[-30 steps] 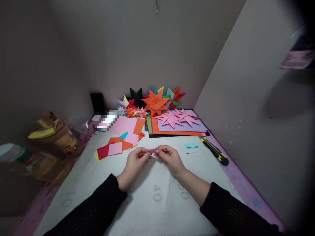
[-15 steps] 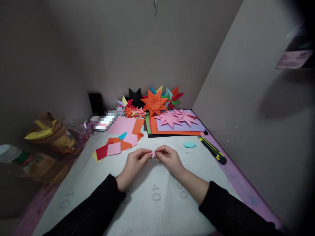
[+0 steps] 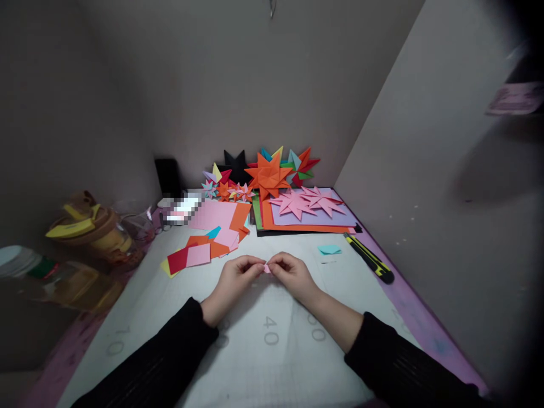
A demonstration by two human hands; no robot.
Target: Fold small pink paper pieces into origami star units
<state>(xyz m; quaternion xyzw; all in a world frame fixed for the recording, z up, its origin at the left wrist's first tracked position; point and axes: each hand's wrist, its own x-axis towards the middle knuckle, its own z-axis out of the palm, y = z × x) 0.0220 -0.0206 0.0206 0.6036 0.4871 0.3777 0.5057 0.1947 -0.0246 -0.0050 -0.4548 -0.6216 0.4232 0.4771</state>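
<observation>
A small piece of pink paper [image 3: 267,268] is pinched between both hands, just above the middle of the white mat [image 3: 255,362]. My left hand [image 3: 238,277] closes thumb and forefinger on its left side. From the other side, my right hand [image 3: 294,275] grips it the same way, the fingertips of both hands almost touching. Most of the paper is hidden behind the fingers, so its folds cannot be made out. Right of the hands lies a folded light-blue paper [image 3: 329,249], with a thin dark sliver below it.
A yellow and black utility knife [image 3: 369,258] lies at the right. Loose paper sheets [image 3: 199,255] spread at the left. Folded paper stars [image 3: 268,174] stand against the wall, behind stacked sheets [image 3: 306,228]. A bottle [image 3: 59,277] and lidded cup [image 3: 100,235] stand far left.
My fingertips have come closer together over the pink paper, and less of it shows between them than before. The hands otherwise stay in place; the view shifts slightly.
</observation>
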